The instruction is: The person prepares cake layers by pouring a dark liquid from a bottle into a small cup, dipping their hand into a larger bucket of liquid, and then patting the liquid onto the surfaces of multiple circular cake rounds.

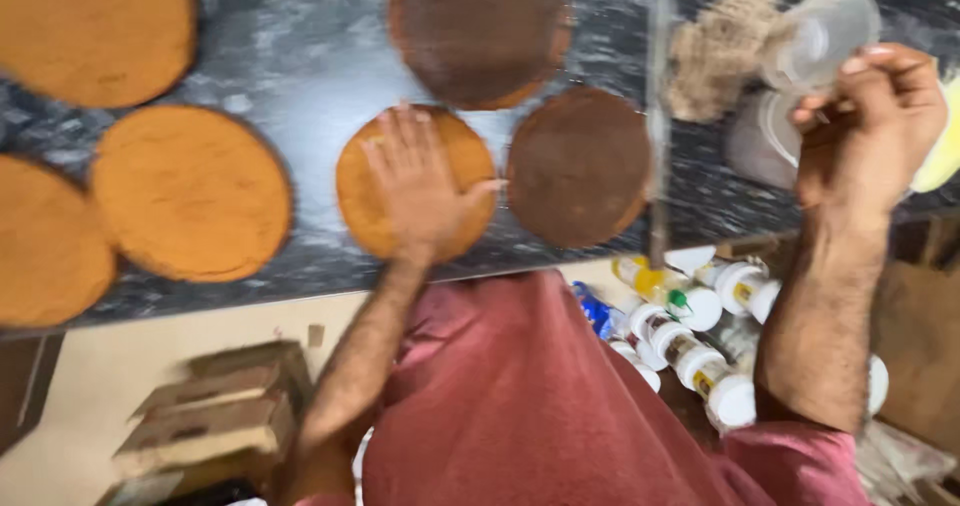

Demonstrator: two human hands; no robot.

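Here the left hand (pixel 420 188) is lying flat, fingers spread and released, on top of a golden cake round (pixel 415 184) near the front edge of the dark marbled counter (pixel 300 66), pressing on it rather than gripping it. The right hand (pixel 872 126) is hovering off to the right with its fingers curling around a clear plastic tub (pixel 820 36), tilted on its side; a second clear tub (pixel 760 141) is sitting just below it. Between the two hands a long knife (pixel 658 126) is lying on the counter, blade pointing away, untouched. Beside it a heap of pale crumbs (pixel 718 51) is piling up, which suggests that some trimming is already behind these cakes. Two brown rounds are showing darker faces: one (pixel 578 166) just right of the held cake, another (pixel 478 31) farther back. Four more golden rounds are waiting to the left: one (pixel 190 194) near the middle, one (pixel 50 241) at the edge, one (pixel 95 31) at the far corner. As a judgement, the work is sitting somewhere in its middle: several rounds are lying bare and plain, nothing is stacked or coated, and the cake under the palm is only being steadied. Below the counter, white-capped bottles (pixel 700 341) are crowding a shelf, and cardboard boxes (pixel 215 406) are standing on the floor to the left. The view is blurring with motion, so finer detail cannot be told.
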